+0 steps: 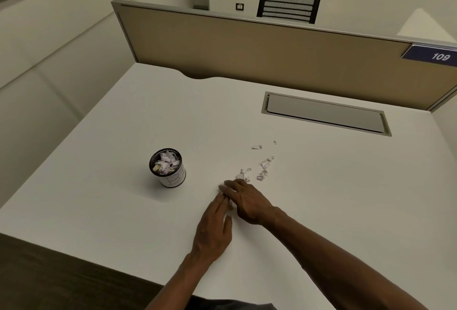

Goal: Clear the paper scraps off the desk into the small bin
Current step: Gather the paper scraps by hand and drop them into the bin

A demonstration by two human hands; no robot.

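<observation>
Small round black-rimmed bin with white label (168,168): upright on the white desk (99,186), left of your hands, mouth up, holding crumpled paper; handwritten "BI" legible, rest cut off. Your left hand (214,229): flat, fingers together. Your right hand (243,200): fingers extended over scraps; contents hidden. Torn white paper scraps (263,167): loose trail running away rightward. Blue partition sign (431,55): reads "109".

Both forearms cut off at bottom edge. Bin (168,168) label only partly readable. Left hand (214,231) fingertips hidden under right hand (244,200); scraps betw. them unclear. Worktop (321,186) cropped right.
</observation>
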